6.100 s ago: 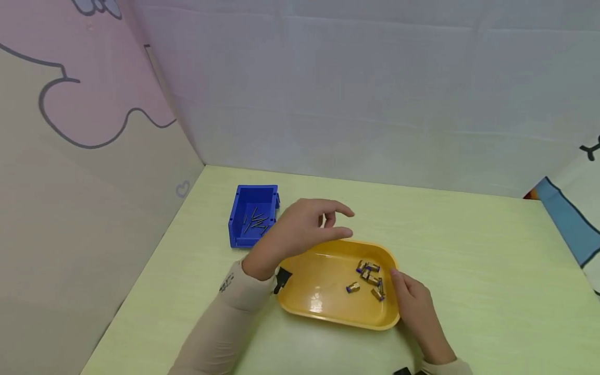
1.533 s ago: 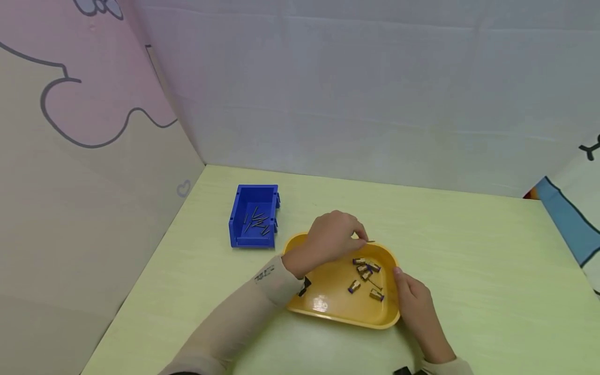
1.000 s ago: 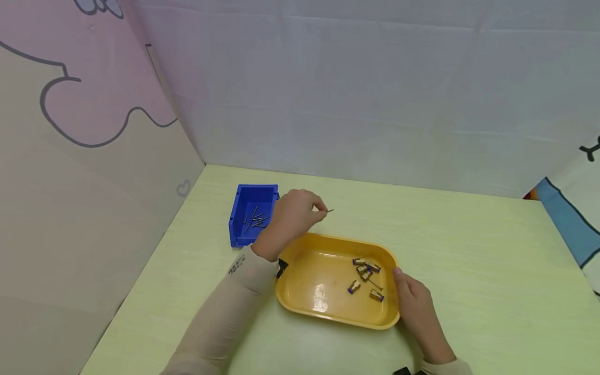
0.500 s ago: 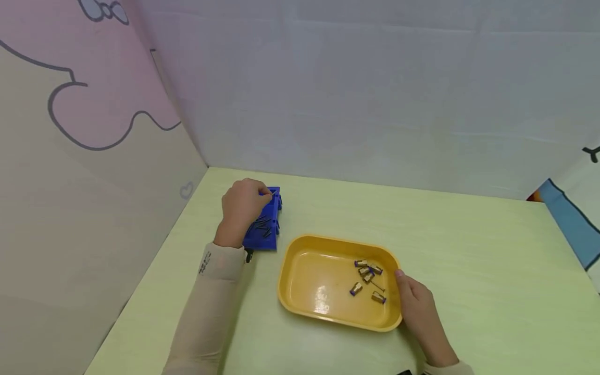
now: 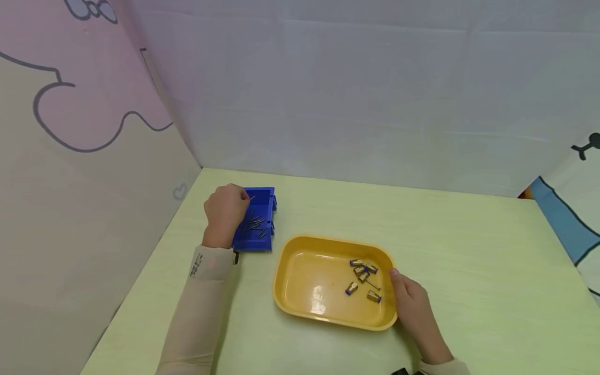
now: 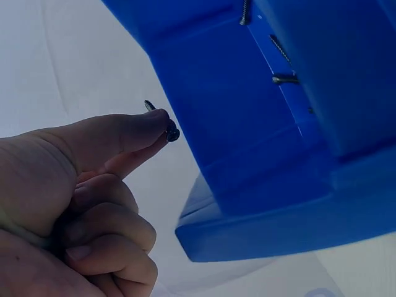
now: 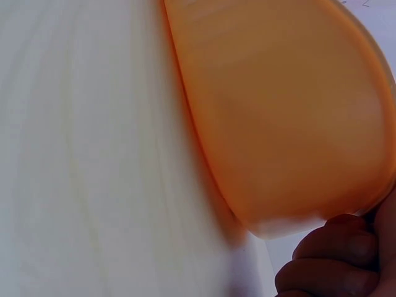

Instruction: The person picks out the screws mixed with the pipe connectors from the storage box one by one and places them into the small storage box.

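Note:
In the head view my left hand [image 5: 226, 211] is over the left side of the blue bin [image 5: 260, 244], pinching a small screw [image 5: 252, 197] between thumb and index finger. The left wrist view shows the screw's dark head [image 6: 173, 133] and threaded tip poking out either side of the fingertips, beside the bin wall. Several screws [image 5: 254, 224] lie on the bin floor. My right hand [image 5: 413, 307] grips the right rim of the yellow tray [image 5: 304, 278], thumb on top. Inside that tray are several brass fittings [image 5: 373, 296] with blue ends and one screw [image 5: 373, 285].
The pale green tabletop [image 5: 469, 250] carries both containers, the bin behind and left of the tray. A grey-white cloth wall [image 5: 351, 104] stands at the back, and a printed panel [image 5: 94, 208] closes the left side.
From open above the tray, my left hand came to pinch a screw there, then carried it left to the bin. My right hand stays on the tray rim.

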`<state>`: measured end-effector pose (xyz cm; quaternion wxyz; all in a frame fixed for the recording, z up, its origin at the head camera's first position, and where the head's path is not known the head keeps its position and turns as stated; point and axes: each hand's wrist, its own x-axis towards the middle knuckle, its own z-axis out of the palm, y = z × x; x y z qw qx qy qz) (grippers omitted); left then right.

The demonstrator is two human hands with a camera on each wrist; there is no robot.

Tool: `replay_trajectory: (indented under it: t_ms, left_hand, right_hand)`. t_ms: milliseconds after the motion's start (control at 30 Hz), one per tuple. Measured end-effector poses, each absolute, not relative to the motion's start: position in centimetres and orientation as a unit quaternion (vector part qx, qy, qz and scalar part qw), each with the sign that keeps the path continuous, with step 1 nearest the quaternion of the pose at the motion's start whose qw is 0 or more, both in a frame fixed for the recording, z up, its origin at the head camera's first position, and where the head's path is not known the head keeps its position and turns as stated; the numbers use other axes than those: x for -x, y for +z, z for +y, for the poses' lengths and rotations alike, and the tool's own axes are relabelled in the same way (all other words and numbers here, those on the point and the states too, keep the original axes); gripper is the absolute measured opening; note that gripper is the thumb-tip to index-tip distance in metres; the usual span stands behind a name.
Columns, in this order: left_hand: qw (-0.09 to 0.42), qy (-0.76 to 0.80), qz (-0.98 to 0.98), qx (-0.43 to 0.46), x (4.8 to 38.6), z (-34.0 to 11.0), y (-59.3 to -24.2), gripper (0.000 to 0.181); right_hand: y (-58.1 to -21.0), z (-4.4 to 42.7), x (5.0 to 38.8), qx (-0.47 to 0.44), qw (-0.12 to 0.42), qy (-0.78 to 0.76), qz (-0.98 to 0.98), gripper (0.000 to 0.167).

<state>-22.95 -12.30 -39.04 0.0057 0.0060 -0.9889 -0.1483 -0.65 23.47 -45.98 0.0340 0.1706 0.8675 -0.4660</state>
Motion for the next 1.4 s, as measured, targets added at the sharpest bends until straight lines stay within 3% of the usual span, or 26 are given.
replay_trajectory:
  t_ms: [600,1167,1400]
  left_hand:
    - [-0.013,-0.164,-0.986,-0.001,23.2,-12.9,-39.5,0.020]
    - [-0.042,-0.310,-0.894,0.320,17.5,-3.7,-34.4,0.025]
    - [-0.065,-0.286,-0.861,0.415,15.7,0.0,-34.5,0.048]
  right_hand:
    - [-46.1,23.2,0.5,-0.172,0.039,-0.485,0.856,0.063]
    - [-45.9,23.2,0.7,-0.170,0.033,-0.483,0.858,0.062]
    - [-45.9,23.2,0.7,-0.173,0.037,-0.491,0.853,0.062]
